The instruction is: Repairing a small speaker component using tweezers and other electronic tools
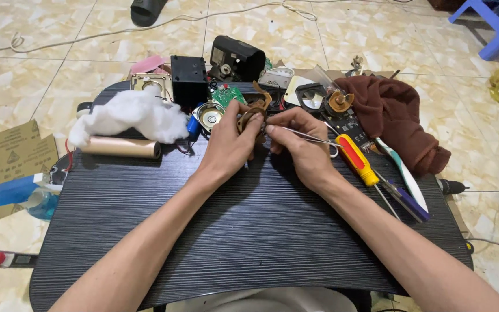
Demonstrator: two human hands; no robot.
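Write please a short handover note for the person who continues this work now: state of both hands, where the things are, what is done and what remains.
Left hand: closed on a small brown part, held above the black table.
Right hand: pinching metal tweezers, tips at the brown part.
Nearby: small speaker and green circuit board behind the left hand; red-and-yellow screwdriver beside the right hand; white stuffing at left; brown cloth at right.
Done: device lies opened in pieces.
Left: brown part in hand; how far the work on it has got cannot be told.
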